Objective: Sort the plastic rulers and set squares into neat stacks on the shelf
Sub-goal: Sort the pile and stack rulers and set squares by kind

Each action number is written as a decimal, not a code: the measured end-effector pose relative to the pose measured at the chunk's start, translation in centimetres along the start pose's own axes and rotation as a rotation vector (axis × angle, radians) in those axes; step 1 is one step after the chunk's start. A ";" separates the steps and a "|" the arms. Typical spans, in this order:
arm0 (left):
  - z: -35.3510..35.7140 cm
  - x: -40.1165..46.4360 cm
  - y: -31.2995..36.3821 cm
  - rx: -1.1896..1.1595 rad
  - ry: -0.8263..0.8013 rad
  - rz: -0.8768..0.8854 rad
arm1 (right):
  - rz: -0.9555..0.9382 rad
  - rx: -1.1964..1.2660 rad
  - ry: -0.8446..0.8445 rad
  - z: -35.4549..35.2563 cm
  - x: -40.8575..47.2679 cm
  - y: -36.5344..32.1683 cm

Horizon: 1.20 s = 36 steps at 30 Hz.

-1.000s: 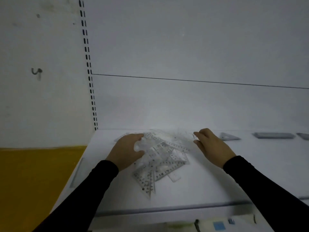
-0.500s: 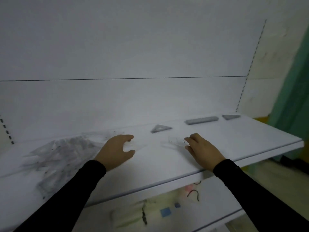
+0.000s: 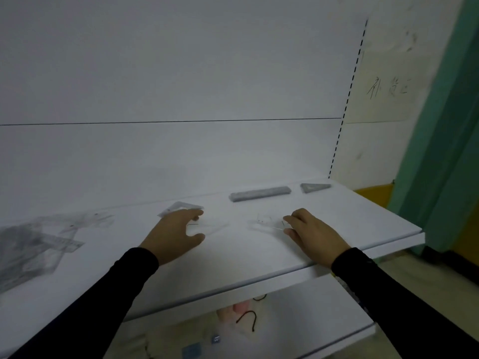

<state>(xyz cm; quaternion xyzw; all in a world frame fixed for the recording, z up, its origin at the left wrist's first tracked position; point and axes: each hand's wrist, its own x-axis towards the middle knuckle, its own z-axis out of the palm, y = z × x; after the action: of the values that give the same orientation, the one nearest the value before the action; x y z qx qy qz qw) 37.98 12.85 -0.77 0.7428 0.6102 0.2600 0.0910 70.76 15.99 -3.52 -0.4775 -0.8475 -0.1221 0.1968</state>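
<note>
White shelf (image 3: 259, 260) against a pale wall: both hands have carried clear pieces rightward from the jumbled ruler pile (image 3: 33, 244), left hand (image 3: 176, 234) curled on one clear piece, right hand (image 3: 313, 234) pinching another, near the sorted ruler stack (image 3: 260, 193) and set-square stacks (image 3: 315, 187).
</note>
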 end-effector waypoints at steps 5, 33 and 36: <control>2.2 4.7 1.2 -0.026 0.041 0.006 | -0.012 -0.022 -0.055 0.3 2.4 3.8; 5.9 7.4 6.9 0.144 0.277 -0.425 | -0.410 0.357 -0.350 7.7 21.2 12.8; 6.8 5.9 8.4 0.190 0.300 -0.489 | -0.428 0.464 -0.348 8.8 21.9 12.6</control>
<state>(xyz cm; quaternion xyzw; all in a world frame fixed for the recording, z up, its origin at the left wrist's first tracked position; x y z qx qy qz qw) 49.33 17.65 -1.11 0.5324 0.7991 0.2791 -0.0101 69.47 42.66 -1.26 -0.2456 -0.9542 0.1184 0.1228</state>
